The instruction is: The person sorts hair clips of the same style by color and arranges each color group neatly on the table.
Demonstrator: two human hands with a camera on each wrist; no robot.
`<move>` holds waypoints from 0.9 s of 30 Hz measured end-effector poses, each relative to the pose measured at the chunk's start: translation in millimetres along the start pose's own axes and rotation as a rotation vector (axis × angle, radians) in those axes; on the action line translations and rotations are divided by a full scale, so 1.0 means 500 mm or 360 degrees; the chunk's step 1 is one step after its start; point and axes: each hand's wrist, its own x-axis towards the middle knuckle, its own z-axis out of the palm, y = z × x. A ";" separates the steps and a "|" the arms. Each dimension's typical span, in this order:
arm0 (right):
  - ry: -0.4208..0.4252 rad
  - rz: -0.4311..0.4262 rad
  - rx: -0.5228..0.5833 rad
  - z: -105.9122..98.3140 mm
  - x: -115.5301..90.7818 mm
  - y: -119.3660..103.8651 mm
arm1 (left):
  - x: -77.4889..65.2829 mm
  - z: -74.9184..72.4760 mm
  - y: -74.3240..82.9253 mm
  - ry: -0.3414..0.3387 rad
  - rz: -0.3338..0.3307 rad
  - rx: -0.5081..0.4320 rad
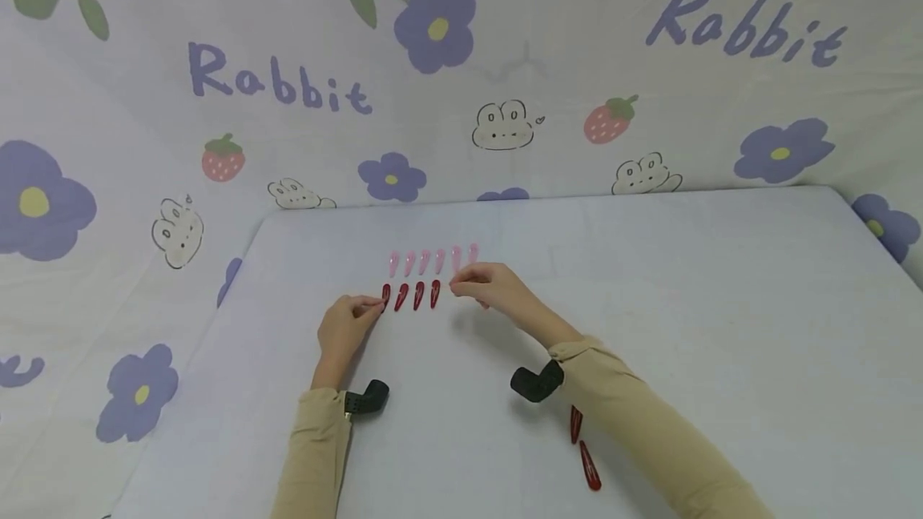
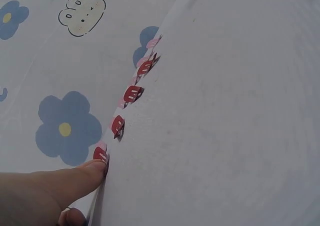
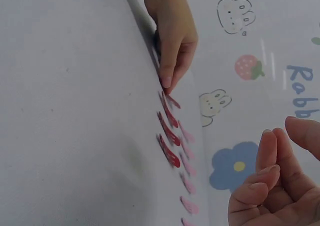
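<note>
Several red snap hair clips lie side by side in a row on the white table. Behind them runs a row of several pink hair clips. My left hand pinches the leftmost red hair clip between thumb and finger, at its near end. Just right of the red row, my right hand hovers above the table, partly covering the last pink clips. In the right wrist view its thumb and forefinger are apart, the other fingers bend loosely, and nothing shows between them.
Two more red clips lie by my right forearm, one partly behind the sleeve and a nearer clip. Each wrist carries a black camera. A printed cloth with flowers and rabbits hangs behind the table's far edge.
</note>
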 end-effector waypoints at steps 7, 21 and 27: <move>0.0036 -0.0040 -0.0004 -0.032 -0.052 -0.015 | 0.001 -0.001 0.003 -0.0005 0.0004 -0.0017; 0.0033 -0.0198 -0.0186 -0.086 -0.131 -0.017 | -0.003 0.000 -0.002 0.0019 0.0009 -0.0008; 0.0089 -0.0255 -0.0321 -0.110 -0.163 0.001 | 0.002 0.001 0.000 0.0034 0.0013 0.0001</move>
